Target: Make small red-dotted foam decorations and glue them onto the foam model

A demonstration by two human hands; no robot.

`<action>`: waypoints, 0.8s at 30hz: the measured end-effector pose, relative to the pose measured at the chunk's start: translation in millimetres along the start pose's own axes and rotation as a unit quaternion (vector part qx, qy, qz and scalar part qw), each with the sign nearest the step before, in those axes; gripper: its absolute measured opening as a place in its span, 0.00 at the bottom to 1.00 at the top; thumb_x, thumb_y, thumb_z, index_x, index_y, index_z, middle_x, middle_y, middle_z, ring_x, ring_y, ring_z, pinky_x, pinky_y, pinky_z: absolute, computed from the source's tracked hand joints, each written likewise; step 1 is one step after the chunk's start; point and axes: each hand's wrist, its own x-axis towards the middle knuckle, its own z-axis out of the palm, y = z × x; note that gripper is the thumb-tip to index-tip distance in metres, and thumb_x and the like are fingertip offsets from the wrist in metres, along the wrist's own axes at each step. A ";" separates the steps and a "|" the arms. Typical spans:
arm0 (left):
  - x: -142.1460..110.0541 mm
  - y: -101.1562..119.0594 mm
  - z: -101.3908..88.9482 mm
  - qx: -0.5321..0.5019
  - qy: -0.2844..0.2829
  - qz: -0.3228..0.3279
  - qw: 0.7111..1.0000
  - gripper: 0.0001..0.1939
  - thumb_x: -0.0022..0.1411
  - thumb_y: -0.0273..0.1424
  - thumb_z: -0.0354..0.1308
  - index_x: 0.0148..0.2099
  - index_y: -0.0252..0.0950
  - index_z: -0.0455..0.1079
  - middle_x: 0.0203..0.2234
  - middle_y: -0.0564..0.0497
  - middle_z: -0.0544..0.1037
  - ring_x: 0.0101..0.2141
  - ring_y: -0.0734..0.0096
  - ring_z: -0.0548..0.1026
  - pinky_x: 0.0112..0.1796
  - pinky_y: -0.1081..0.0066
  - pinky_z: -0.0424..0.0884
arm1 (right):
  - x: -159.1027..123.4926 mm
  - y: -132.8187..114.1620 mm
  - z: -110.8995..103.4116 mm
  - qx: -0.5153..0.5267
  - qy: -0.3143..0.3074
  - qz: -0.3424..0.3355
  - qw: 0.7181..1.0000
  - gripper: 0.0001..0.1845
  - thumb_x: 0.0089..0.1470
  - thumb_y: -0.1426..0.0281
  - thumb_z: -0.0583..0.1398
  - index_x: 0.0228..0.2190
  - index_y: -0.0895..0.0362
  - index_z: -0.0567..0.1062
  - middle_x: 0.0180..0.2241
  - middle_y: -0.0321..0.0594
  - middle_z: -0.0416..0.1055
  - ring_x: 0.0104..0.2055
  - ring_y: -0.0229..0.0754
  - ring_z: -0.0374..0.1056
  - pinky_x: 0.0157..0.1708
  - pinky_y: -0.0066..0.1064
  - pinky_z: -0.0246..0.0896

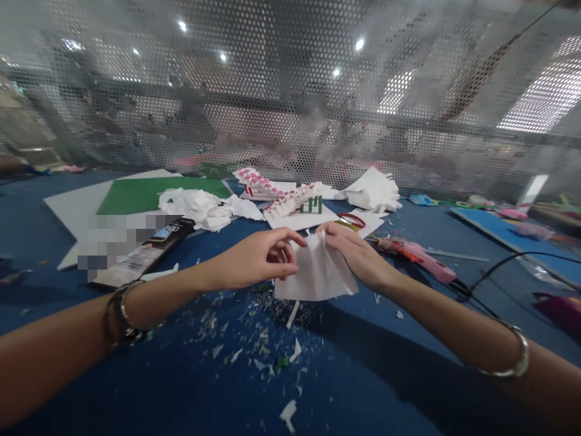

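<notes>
A sheet of thin white paper [318,272] with soft folds hangs just above the blue table. My right hand [351,248] grips its upper edge, fingers over the top. At the paper's left side is my left hand [267,260], its fingers curved and the thumb held apart, with nothing visible between them. Whether its fingertips touch the sheet I cannot tell. Just beyond the hands sits a white paper model [290,203] with pink dots and small green strips [311,204].
Paper scraps [258,339] litter the table's front. Crumpled white paper [200,208], a green sheet [136,194] and a dark box [154,248] lie left. A pink glue gun [426,260] with a black cable, tape roll [351,220] and blue board [508,233] lie right. Perforated metal [281,91] stands behind.
</notes>
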 end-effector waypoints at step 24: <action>-34.3 -0.2 53.0 0.340 -0.160 0.280 0.884 0.14 0.55 0.37 0.53 0.41 0.35 0.65 0.38 0.47 0.71 0.36 0.65 0.68 0.35 0.70 0.64 | 12.0 26.5 -6.0 -0.084 -0.024 -0.070 0.994 0.14 0.47 0.73 0.52 0.39 0.60 0.61 0.21 0.31 0.60 0.24 0.33 0.58 0.25 0.27 0.54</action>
